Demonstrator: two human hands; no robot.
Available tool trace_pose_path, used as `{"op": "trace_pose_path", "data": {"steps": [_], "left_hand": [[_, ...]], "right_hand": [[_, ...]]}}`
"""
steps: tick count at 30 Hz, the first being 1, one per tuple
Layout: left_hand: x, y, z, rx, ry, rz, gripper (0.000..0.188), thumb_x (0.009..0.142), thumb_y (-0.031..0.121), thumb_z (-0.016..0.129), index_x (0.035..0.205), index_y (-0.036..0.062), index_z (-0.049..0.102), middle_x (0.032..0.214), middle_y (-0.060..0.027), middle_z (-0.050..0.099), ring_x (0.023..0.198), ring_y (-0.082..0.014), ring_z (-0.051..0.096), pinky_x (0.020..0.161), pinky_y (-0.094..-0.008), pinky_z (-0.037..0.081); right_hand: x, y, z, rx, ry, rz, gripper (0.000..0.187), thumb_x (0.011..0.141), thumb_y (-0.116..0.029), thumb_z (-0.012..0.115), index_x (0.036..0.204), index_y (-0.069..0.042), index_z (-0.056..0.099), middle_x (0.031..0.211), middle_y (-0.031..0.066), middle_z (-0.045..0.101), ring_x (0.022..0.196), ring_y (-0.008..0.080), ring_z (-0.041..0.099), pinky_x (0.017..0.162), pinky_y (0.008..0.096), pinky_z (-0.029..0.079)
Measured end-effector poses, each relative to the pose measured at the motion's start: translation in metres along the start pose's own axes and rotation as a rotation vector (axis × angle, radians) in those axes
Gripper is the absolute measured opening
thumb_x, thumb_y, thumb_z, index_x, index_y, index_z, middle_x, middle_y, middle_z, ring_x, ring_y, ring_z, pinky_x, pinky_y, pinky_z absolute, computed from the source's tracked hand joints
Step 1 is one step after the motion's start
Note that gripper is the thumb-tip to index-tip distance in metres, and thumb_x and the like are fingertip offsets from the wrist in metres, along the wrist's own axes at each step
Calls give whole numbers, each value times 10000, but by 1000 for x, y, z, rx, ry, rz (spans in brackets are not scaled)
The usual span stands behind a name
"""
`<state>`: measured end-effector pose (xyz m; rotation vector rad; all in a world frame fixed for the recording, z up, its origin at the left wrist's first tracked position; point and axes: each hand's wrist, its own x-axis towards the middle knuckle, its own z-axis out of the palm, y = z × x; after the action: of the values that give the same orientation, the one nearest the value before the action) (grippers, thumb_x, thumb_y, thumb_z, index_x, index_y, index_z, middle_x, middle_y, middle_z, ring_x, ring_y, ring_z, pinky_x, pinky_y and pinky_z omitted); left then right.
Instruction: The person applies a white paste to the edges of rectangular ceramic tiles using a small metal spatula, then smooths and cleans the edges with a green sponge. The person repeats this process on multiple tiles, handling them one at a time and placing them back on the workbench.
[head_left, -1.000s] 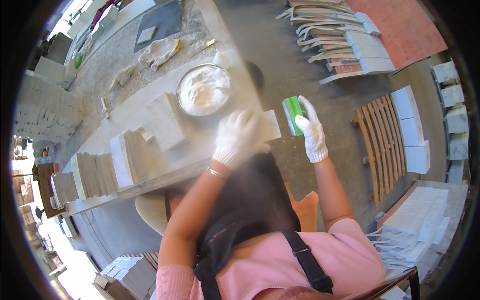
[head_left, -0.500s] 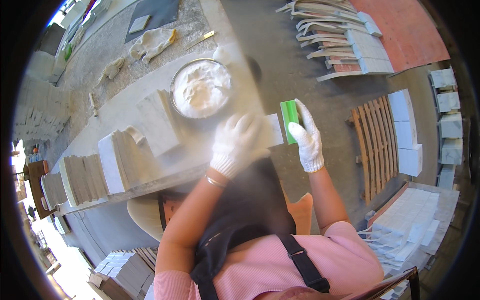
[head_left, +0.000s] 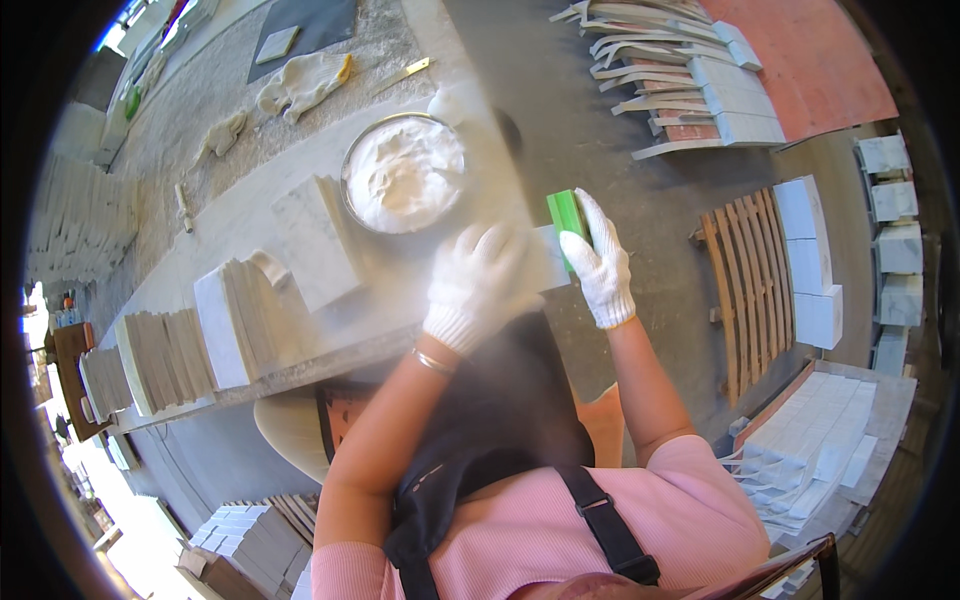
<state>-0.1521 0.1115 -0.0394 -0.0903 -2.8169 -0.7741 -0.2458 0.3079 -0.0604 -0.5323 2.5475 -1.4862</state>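
My right hand (head_left: 600, 262), in a white knit glove, grips a green block (head_left: 567, 228) with a ridged back. The block is at the outer end of a pale stone tile (head_left: 551, 258) that juts past the table's right edge. My left hand (head_left: 475, 275), gloved as well, bears on the tile's inner part with bent fingers, partly veiled by white dust. Just beyond it is a round metal bowl (head_left: 346, 190) heaped with white powder (head_left: 405, 172). To the left of the bowl lies a stack of marble tiles (head_left: 310, 245).
Rows of upright tiles (head_left: 160, 355) line the table's near left edge. Loose gloves (head_left: 305, 85) and a flat blade (head_left: 402, 74) lie farther back. On the floor to the right are a wooden pallet (head_left: 750, 290), white boxes (head_left: 810, 260) and strapped tile stacks (head_left: 735, 100).
My right hand and the green block have moved slightly left and away from me, closer over the tile's end. My left hand stays about where it was.
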Motion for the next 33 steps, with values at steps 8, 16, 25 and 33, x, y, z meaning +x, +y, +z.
{"op": "trace_pose_path", "data": {"steps": [8,16,25,33], "left_hand": [[-2,-2,3,19,20,20,822,593,461,918,1287,93,676,1325,-117,603,1268,-368,542,1027,-505,441],[0,-3,1,26,1,5,835,589,461,924,1293,92,669,1335,-116,599,1273,-366,537,1028,-506,438],[0,-1,2,48,4,19,837,595,456,926,1300,86,669,1349,-124,603,1284,-369,536,1044,-505,432],[-2,-2,5,38,30,22,829,610,452,917,1304,77,664,1351,-126,604,1275,-380,540,1045,-509,433]], "right_hand": [[-9,-1,-13,193,-25,77,709,974,-321,681,1561,3,450,1504,181,563,1362,254,552,1140,387,423],[1,5,-8,552,35,208,699,969,-266,683,1568,4,445,1505,141,577,1341,213,559,1123,362,443],[1,-1,-7,310,-14,169,661,965,-247,710,1550,-31,489,1479,155,598,1347,227,563,1132,359,428],[-3,-4,-3,57,4,32,683,953,-237,712,1557,-27,474,1478,174,593,1348,279,572,1144,376,420]]}}
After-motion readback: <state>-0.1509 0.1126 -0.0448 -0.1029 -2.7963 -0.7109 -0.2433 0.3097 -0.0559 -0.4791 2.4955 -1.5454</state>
